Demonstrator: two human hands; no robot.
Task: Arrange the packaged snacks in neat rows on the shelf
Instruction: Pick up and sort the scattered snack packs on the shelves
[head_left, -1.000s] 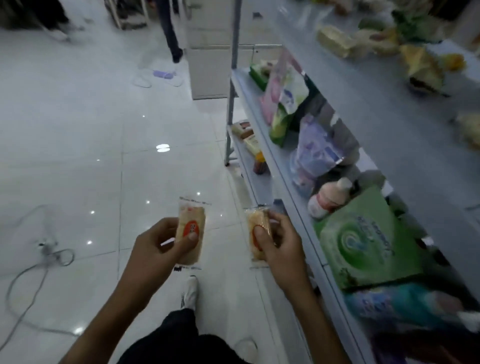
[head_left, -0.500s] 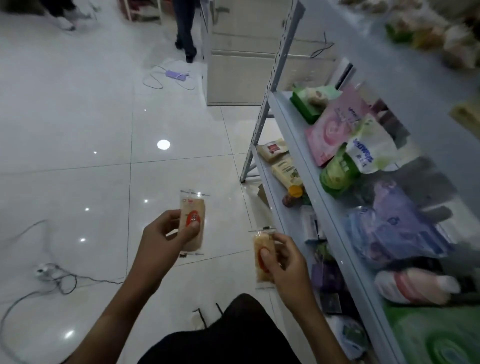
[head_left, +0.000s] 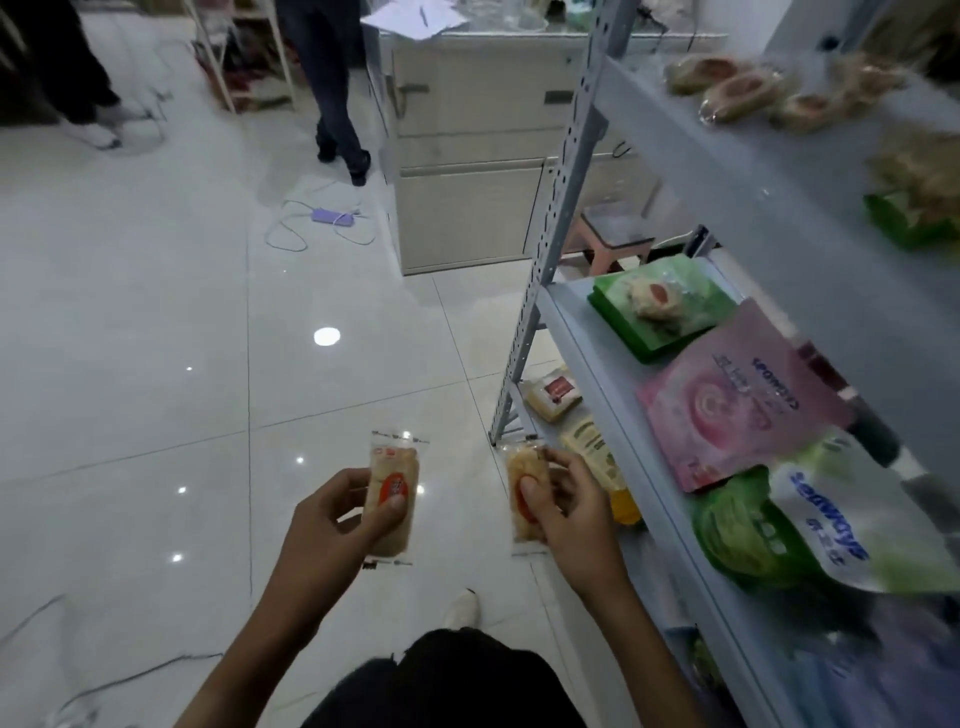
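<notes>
Head view. Wide bare tiled floor (head_left: 156, 322) to the left of and ahead of both grips, open all the way to the far cabinet (head_left: 467, 156). Hard limit close on the right: the grey metal shelf (head_left: 613, 374), its front lip running just beside the right grip, its perforated upright post (head_left: 550, 249) rising ahead of that grip.

Left grip (head_left: 332, 525) raised in front of the body, thumb on the front and fingers curled behind, clamped on a clear-wrapped snack pack (head_left: 392, 496) with a red round label, held upright. Right grip (head_left: 566, 514) level with it, near but apart, thumb pressed on the face of a second snack pack (head_left: 524, 493), fingers wrapped round its right edge; also upright. Both packs in the air over the floor, neither on the shelf.

Right of the right grip, on the middle shelf board: a green pack (head_left: 660, 306) farthest, then a pink pouch (head_left: 737, 400), then a green-and-white bag (head_left: 810, 525) nearest, crowding that board. Above and to the right, blurred wrapped buns (head_left: 727, 88) on the upper board. Just past the right grip, on the lowest board, a pale yellow pack (head_left: 553, 397) and a long yellow pack (head_left: 597, 457), the latter almost touching the fingers. Far ahead of the left grip, a purple power strip (head_left: 332, 215) with looped cord on the floor, and a standing person's legs (head_left: 332, 88) beside the cabinet. Below the grips, a dark-clad knee (head_left: 452, 675) and a white shoe (head_left: 462, 608).
</notes>
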